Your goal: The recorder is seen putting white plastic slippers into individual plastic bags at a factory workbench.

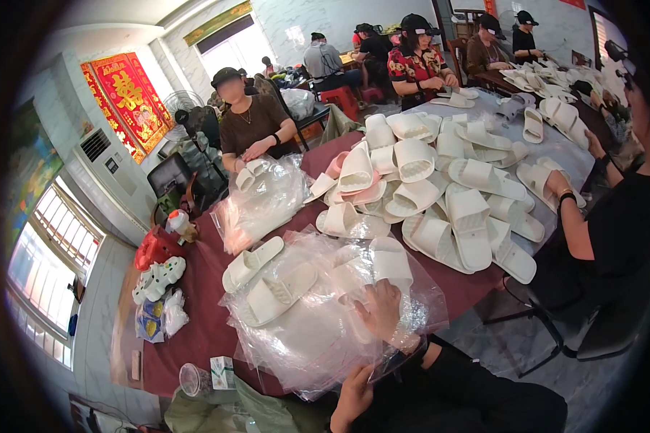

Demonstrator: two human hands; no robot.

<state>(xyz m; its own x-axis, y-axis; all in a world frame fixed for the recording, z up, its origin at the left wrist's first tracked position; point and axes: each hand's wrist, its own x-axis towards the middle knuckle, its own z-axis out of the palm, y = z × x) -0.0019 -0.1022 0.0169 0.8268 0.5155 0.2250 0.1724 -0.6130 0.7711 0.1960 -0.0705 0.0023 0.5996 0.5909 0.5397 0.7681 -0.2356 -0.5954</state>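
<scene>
Plastic (pixel 321 353), pinched by the left hand (pixel 354 395), is best pulled taut. Whether the right hand (pixel 384 310) grips a slipper (pixel 392 264) is unclear.

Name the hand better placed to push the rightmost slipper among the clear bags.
Probably the right hand: it is close by that white slipper, while the left hand is at the near edge of the clear bags, farther away.
</scene>
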